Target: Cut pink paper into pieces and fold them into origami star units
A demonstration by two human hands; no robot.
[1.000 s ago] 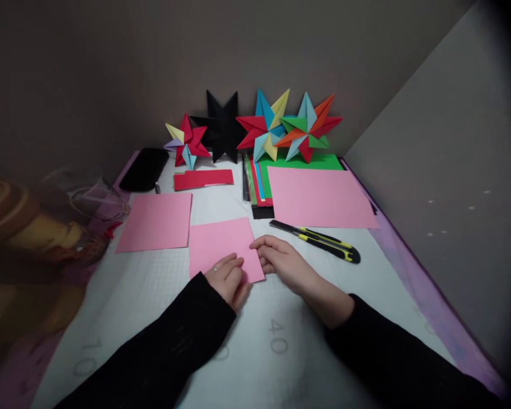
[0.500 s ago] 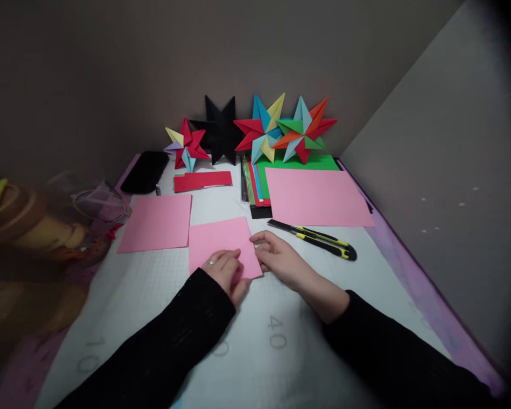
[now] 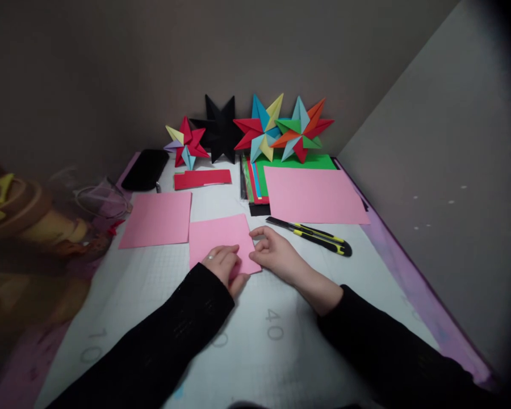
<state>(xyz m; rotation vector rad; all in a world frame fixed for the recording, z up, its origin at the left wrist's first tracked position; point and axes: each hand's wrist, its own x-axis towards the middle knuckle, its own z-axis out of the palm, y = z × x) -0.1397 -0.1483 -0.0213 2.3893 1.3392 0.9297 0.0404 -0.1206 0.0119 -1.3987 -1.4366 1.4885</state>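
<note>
A pink paper square [image 3: 215, 230] lies on the white gridded sheet, in front of me. My left hand [image 3: 224, 264] rests on its lower part, fingers bent and pressing the paper, with a ring on one finger. At the paper's right edge, the fingertips and thumb of my right hand [image 3: 272, 253] pinch the edge. Another pink sheet [image 3: 157, 220] lies flat to the left, close beside the square. A black and yellow cutter [image 3: 313, 234] lies right of my right hand with its blade pointing left.
Folded paper stars, one black [image 3: 221, 130], lean on the wall. A large pink sheet [image 3: 317, 196] covers part of a coloured paper stack. Also there: red strips [image 3: 202, 179], a black phone [image 3: 145, 170], glasses [image 3: 102, 200].
The view has shifted slightly. The thumb of my right hand has come in to the paper's right edge; my left hand stays on the square.
</note>
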